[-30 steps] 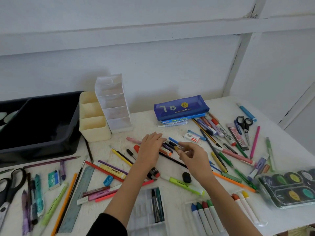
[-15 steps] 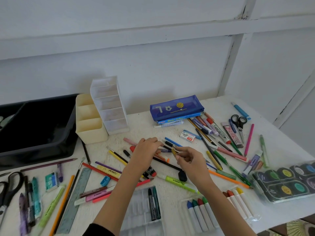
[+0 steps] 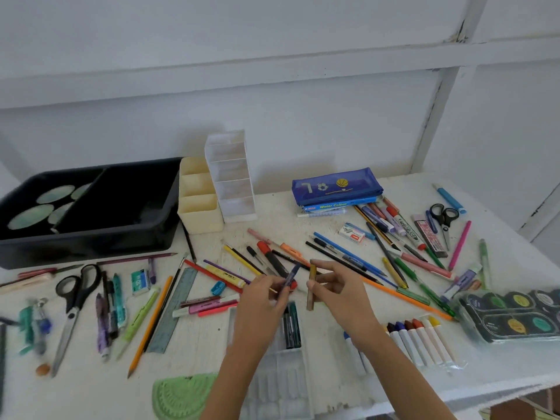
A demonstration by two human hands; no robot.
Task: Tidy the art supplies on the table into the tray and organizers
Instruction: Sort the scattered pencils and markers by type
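Both hands hover over the scattered pens in the middle of the worktop (image 3: 272,228). The left hand (image 3: 263,301) pinches a dark purple pen (image 3: 292,274) in curled fingertips, its far end slanting toward one o'clock. Just beside it at three o'clock, the right hand (image 3: 342,295) pinches an olive-brown pen (image 3: 310,298), held almost upright. The black tray (image 3: 91,242) lies at ten o'clock from the hands. The cream organizer (image 3: 200,216) and white organizer (image 3: 239,207) stand at eleven o'clock.
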